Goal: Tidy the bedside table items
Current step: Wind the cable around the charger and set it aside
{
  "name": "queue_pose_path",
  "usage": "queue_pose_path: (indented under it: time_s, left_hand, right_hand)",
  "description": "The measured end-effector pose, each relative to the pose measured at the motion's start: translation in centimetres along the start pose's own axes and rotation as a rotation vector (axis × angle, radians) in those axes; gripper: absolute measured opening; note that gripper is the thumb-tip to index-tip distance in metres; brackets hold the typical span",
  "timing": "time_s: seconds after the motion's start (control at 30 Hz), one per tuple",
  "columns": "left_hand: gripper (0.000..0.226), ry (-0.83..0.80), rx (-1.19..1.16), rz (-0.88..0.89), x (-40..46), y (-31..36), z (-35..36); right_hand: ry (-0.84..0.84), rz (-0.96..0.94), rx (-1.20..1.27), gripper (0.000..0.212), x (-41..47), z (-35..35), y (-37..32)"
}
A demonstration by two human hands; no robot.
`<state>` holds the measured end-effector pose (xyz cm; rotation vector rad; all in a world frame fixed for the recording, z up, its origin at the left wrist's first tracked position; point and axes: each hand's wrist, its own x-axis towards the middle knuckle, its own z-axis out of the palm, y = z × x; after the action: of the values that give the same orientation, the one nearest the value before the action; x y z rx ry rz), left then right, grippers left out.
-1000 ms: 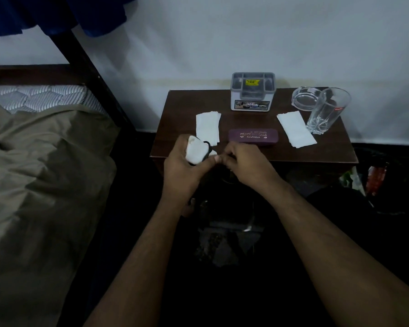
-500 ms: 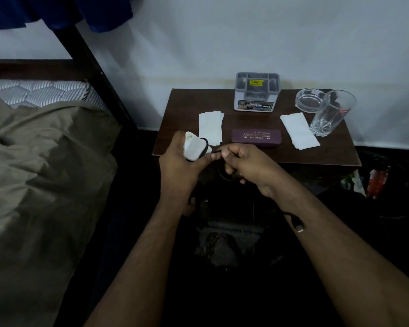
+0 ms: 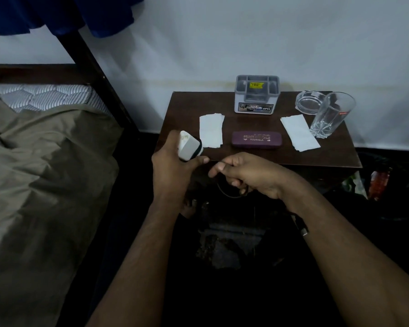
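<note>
Since the earlier frames the two hands have been drawn apart, and a short run of thin black cable point(image 3: 224, 188) is now shown slack between them. The left hand point(image 3: 172, 171) is closed around a small white rectangular charger block point(image 3: 189, 145), thumb pressed along its near edge, dark cable already wrapped about its right end. The right hand point(image 3: 248, 174) is curled shut on the cable, a loop hanging beneath the fingers; the cable's free plug end point(image 3: 304, 230) is seen dangling below the right forearm.

The step in hand is judged to be winding the cable onto the block. It would be done well if the cable were kept lightly taut, laid in even turns side by side, and the plug tucked under the last turn.

Charger and hands are held just off the near left edge of the dark wooden bedside table point(image 3: 187, 107). On it are seen two white folded paper napkins point(image 3: 210, 131) point(image 3: 299, 133), a maroon hard spectacle case point(image 3: 256, 139) between them, a grey plastic compartmented organiser point(image 3: 257, 94) at the far edge, and at far right a clear glass ashtray point(image 3: 308, 101) touching or just behind a clear faceted drinking glass point(image 3: 329, 114). To the left lies a bed with an olive blanket point(image 3: 40, 166); the wall point(image 3: 246, 31) behind is pale, the floor dark
</note>
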<state>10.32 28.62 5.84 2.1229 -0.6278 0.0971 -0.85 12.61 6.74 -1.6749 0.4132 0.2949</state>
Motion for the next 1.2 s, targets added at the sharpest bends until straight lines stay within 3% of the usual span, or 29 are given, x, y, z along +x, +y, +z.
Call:
queue_pose_path:
  time_s: [0.07,0.2,0.37,0.5,0.6,0.7,0.83,0.97,1.03,1.1,1.2]
  left_hand:
    - [0.056,0.049,0.018,0.009,0.1,0.0,-0.3]
    - [0.053,0.097,0.091,-0.022,0.1,0.0,-0.8]
    - [0.058,-0.053,0.191,-0.141,0.0,-0.9,-0.2]
    - [0.064,-0.284,0.263,-0.157,-0.4,-1.5,0.4]
    - [0.057,-0.414,0.309,-0.124,-0.6,-1.3,0.7]
    - [0.054,-0.367,0.223,-0.115,-0.8,-0.9,0.8]
    - [0.049,-0.250,0.148,-0.099,-0.4,-0.6,0.5]
    - [0.051,-0.153,0.081,-0.144,-0.4,-0.4,0.1]
    - [0.049,-0.092,0.005,-0.168,-0.2,-0.3,-0.1]
    - [0.047,-0.043,-0.104,-0.192,0.0,-0.4,-0.2]
    - [0.047,-0.013,-0.292,-0.253,0.2,-0.2,-0.1]
  right_hand:
    - [-0.002,-0.026,0.072,0.029,0.0,0.0,0.0]
    - [0.067,-0.046,0.584,0.031,0.2,-0.9,-0.6]
    - [0.111,-0.209,1.043,0.038,0.1,-2.0,-1.1]
    - [0.014,-0.345,1.038,0.047,0.0,-2.0,-1.2]
    - [0.111,-0.399,1.028,0.054,-0.1,-2.5,-1.5]
    - [0.202,-0.388,0.980,0.053,0.0,-2.9,-1.6]
    - [0.182,-0.372,0.924,0.056,0.1,-2.2,-1.5]
    - [0.296,-0.373,0.971,0.027,0.7,-2.2,-1.2]
    - [0.503,-0.269,0.702,0.015,1.0,-2.3,-0.7]
    - [0.692,-0.170,0.160,0.016,1.2,-2.4,0.2]
    - [0.715,-0.143,-0.510,0.027,1.4,-1.9,1.5]
